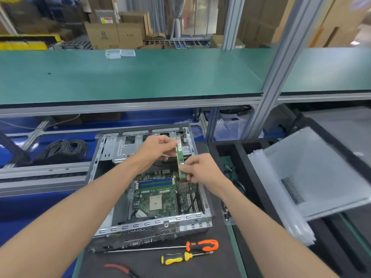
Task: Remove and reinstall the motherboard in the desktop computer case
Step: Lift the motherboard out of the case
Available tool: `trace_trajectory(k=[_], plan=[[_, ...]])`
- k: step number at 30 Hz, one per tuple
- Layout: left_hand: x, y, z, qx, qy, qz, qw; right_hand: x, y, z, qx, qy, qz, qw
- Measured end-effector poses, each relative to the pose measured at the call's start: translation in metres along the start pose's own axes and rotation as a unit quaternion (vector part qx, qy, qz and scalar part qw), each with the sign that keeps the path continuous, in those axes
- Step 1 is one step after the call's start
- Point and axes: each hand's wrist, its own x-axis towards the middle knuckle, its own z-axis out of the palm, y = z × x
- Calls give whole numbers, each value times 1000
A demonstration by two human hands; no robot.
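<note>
- A person holds a green memory module (180,157) above an open desktop case (152,223), its long axis running away from the camera, one end far and the other near.
- The left hand (158,146) pinches the module's far end; the right hand (198,167) pinches its near end.
- The motherboard (160,199) lies flat inside the case, its blue memory slots (155,184) running crosswise, just below the module.
- The case's top is open, with room above the board between its metal walls.
- An orange-handled screwdriver (201,245) and a yellow-handled screwdriver (176,258) lie on the mat in front of the case.
- A grey side panel (313,173) rests tilted on black foam trays (236,151) to the right.
</note>
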Motion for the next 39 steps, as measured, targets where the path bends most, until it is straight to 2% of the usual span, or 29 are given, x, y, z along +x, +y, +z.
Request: trace_trajectory(k=[3, 9, 15, 19, 32, 39], plan=[[5, -5, 15, -9, 6, -9, 1000, -1, 1, -25, 3, 31, -12, 999], [7, -22, 33, 70, -31, -30, 997, 11, 21, -72, 15, 90, 8, 996], [4, -44, 50, 138, -63, -38, 988, 35, 61, -97, -56, 149, 71, 985], [8, -59, 53, 146, -77, -61, 984, 53, 84, -104, -103, 186, 109, 971], [32, -93, 47, 170, -118, -121, 971, 103, 117, -99, -149, 168, 198, 954], [39, -102, 43, 185, -139, -130, 964, 120, 117, -94, -179, 173, 206, 946]])
